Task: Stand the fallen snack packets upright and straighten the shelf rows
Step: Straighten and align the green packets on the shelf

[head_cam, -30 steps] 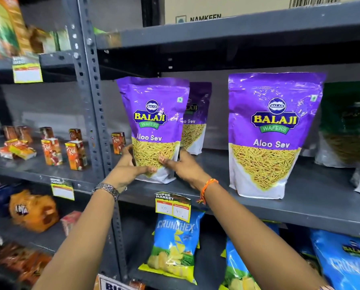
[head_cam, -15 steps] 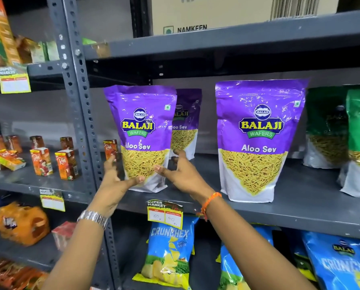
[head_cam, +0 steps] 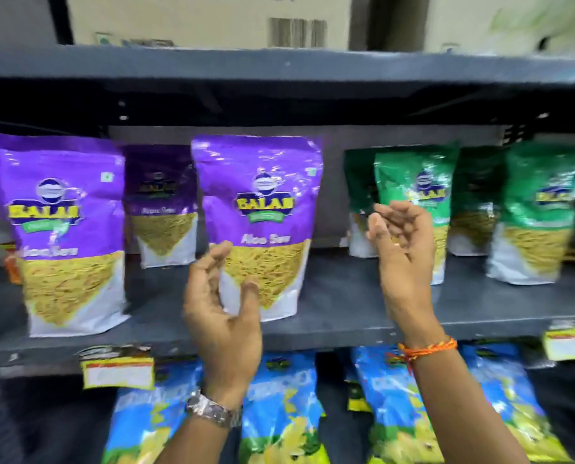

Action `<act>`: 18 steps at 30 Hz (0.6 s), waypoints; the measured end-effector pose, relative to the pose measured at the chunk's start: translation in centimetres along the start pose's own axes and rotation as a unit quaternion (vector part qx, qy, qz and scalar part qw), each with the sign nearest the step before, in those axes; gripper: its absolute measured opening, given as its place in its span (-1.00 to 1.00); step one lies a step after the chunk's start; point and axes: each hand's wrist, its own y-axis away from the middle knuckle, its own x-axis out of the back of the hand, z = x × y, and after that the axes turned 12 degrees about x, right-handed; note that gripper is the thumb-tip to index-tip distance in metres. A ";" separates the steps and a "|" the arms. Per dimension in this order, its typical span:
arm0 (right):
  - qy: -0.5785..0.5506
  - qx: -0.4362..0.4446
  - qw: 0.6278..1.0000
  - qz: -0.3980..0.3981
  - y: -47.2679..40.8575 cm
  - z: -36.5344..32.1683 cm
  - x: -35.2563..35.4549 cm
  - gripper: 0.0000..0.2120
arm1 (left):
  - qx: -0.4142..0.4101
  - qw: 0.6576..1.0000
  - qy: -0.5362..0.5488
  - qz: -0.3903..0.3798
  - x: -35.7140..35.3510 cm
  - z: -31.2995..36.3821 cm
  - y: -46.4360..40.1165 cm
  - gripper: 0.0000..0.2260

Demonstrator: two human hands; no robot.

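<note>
Three purple Aloo Sev packets stand upright on the grey shelf [head_cam: 339,306]: one at the left front [head_cam: 62,229], one set back [head_cam: 160,202], one in the middle front [head_cam: 262,202]. To the right stand green packets, the nearest [head_cam: 420,182] at the front and another [head_cam: 543,209] further right. My left hand [head_cam: 219,313] hovers open in front of the middle purple packet's lower left corner, holding nothing. My right hand [head_cam: 403,249] is raised with its fingers loosely curled and apart, in front of the nearest green packet. The frame is blurred by motion.
Blue chip packets [head_cam: 279,406] hang on the shelf below, behind yellow price tags [head_cam: 119,370]. Cardboard cartons [head_cam: 209,18] sit on the shelf above. Another price tag [head_cam: 570,339] is at the right edge.
The view has swung to the right. Both hands have left the left purple packet and moved right, the left hand to the middle purple packet, the right hand to the green ones.
</note>
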 end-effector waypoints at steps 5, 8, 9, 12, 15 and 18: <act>0.097 -0.049 0.993 0.052 -4.9 3.5 11.4 -0.59 | 0.113 0.972 -0.052 -0.198 -10.8 -2.6 3.1 -0.44; 0.171 -0.125 0.977 0.005 -8.1 7.0 16.7 -0.33 | 0.252 0.916 -0.134 -0.281 -17.4 -5.3 2.3 -0.24; 0.183 -0.155 0.970 -0.030 -8.8 8.4 17.8 -0.31 | 0.285 0.902 -0.156 -0.283 -19.1 -6.1 1.7 -0.20; 0.186 -0.243 0.941 -0.144 -9.7 12.0 19.2 -0.32 | 0.331 0.874 -0.233 -0.269 -22.9 -7.8 0.3 -0.29; 0.173 -0.277 0.910 -0.254 -10.4 14.8 18.8 -0.24 | 0.321 0.873 -0.270 -0.248 -24.7 -9.0 -0.3 -0.30; 0.148 -0.291 0.885 -0.331 -10.6 15.4 17.6 -0.30 | 0.295 0.889 -0.256 -0.241 -25.2 -9.9 -1.2 -0.26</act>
